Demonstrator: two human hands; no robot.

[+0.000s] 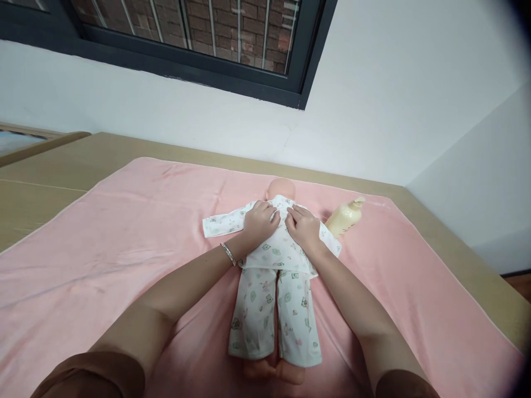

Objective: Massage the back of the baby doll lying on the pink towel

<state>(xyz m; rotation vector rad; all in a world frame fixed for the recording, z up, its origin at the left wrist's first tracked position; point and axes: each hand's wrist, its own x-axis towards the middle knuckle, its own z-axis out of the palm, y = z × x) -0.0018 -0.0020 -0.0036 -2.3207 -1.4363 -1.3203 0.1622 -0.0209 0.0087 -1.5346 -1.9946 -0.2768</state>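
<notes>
A baby doll (281, 190) lies on its back on a pink blanket (124, 237), head pointing away from me. It wears a white printed shirt (277, 251) and matching trousers (274, 315); its bare feet show at the bottom. My left hand (259, 221) rests on the doll's chest with fingers curled, pinching the shirt fabric near the collar. My right hand (304, 225) lies on the other side of the chest, fingers bent onto the shirt's front edge. A silver bracelet (228, 253) sits on my left wrist.
A cream-coloured bottle (345, 218) lies on the blanket just right of the doll. The blanket covers a tan surface (50, 182) against a white wall (373, 110) under a dark-framed window (199, 38). The surface's right edge drops to a wooden floor.
</notes>
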